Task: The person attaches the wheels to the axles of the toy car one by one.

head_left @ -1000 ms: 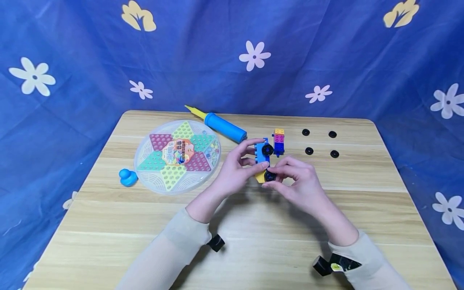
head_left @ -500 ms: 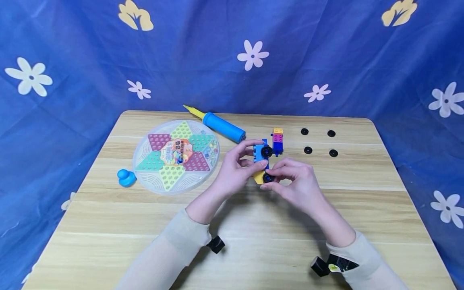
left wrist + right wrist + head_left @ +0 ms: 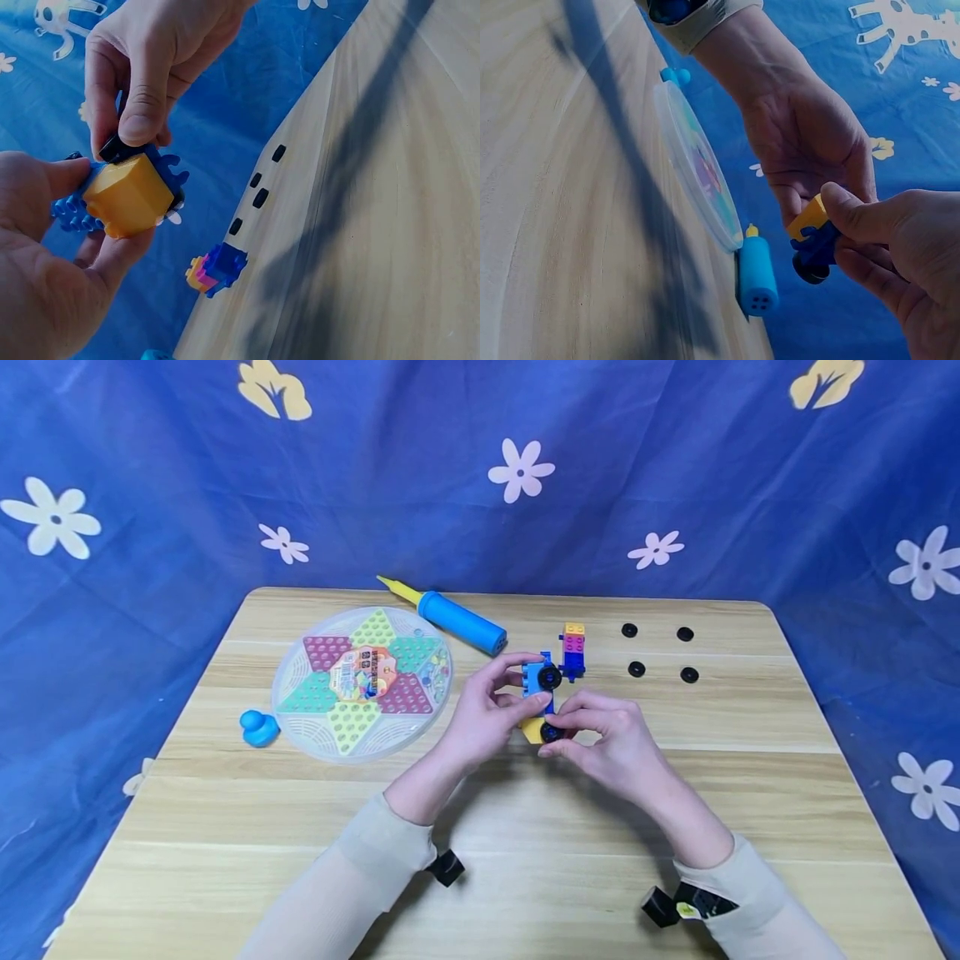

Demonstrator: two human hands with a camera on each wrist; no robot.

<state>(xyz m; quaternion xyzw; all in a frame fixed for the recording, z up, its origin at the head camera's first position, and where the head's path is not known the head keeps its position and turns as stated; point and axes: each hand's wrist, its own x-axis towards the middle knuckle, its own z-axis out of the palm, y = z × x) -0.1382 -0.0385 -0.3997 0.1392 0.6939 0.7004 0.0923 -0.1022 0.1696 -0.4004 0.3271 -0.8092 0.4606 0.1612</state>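
In the head view, a toy car of building blocks, blue with a yellow end, is held up over the table on its side. My left hand grips it between thumb and fingers. At its near end, my right hand pinches a black wheel with thumb and fingertips. Another black wheel sits at the far end. The left wrist view shows the yellow block facing the camera, with the right thumb pressed near the wheel. Fingers hide part of the car.
Beyond the hands stands a smaller yellow, pink and blue block piece. Several black tyres lie to its right. On the left are a round Chinese checkers board, a blue-and-yellow hand pump and a blue duck.
Both hands and the toy car have come slightly closer to the person. The right fingers stay on the near wheel. The head view has shifted a little.
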